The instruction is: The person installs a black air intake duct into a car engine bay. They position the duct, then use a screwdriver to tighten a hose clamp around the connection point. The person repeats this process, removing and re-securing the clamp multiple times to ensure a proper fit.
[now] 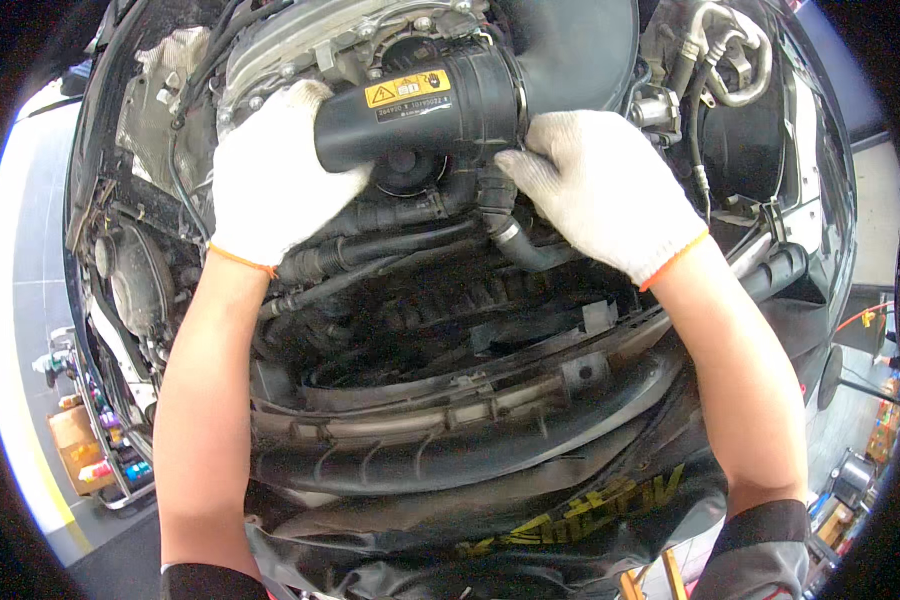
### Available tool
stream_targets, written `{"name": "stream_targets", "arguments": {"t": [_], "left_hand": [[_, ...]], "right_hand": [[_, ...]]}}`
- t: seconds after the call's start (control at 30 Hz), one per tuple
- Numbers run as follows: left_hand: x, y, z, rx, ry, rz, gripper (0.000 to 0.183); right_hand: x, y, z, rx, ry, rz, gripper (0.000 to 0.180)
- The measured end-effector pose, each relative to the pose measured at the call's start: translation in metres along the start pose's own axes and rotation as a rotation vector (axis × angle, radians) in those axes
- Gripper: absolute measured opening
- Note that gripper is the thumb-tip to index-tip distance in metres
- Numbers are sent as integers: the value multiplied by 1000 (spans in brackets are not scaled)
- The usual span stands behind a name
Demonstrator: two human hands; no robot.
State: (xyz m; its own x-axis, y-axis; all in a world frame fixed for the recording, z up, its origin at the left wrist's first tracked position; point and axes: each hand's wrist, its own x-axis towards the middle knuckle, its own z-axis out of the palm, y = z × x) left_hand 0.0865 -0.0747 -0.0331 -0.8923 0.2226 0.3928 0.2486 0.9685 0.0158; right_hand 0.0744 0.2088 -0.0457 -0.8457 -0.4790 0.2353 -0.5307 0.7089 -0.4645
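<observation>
A black plastic air intake duct (412, 124) with a yellow warning label lies across the top of a car engine. My left hand (277, 169), in a white knit work glove, grips the duct's left end, thumb below and fingers over the top. At the other end my gloved right hand (600, 180) has its fingertips by the joint where the duct meets a large black intake housing (577, 56); how far they close on it is hidden. Under that joint hangs a ribbed black hose (496, 196) with a metal clamp. A round black cap (407, 166) shows beneath the duct.
The radiator support beam (420, 420) crosses the front of the bay, and a black fender cover (570, 517) drapes below it. Metal air-conditioning pipes (742, 64) stand at upper right. A cart with a cardboard box (79, 442) stands on the floor at left.
</observation>
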Motion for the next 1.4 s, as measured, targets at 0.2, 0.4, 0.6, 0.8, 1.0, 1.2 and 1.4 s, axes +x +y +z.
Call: {"name": "stream_targets", "arguments": {"t": [0.2,0.4,0.6,0.8,1.0,1.2,1.4], "left_hand": [[0,-3,1,-41,-3,8,52],[1,-2,1,-28,15,8,47],[2,-2,2,-72,31,33,53],[2,-2,2,-48,-3,21,58],[3,0,4,-25,23,49,57],[3,0,3,-30,-10,44,57],[4,0,1,-41,-44,37,58]], "right_hand": [[0,-7,-3,11,-2,73,34],[1,-10,-2,-34,48,63,32],[-1,-6,2,179,45,76,29],[0,-7,3,230,6,130,28],[-6,-6,4,245,10,77,20],[-4,-4,-3,246,-70,82,19],[1,1,-12,295,-128,135,22]]}}
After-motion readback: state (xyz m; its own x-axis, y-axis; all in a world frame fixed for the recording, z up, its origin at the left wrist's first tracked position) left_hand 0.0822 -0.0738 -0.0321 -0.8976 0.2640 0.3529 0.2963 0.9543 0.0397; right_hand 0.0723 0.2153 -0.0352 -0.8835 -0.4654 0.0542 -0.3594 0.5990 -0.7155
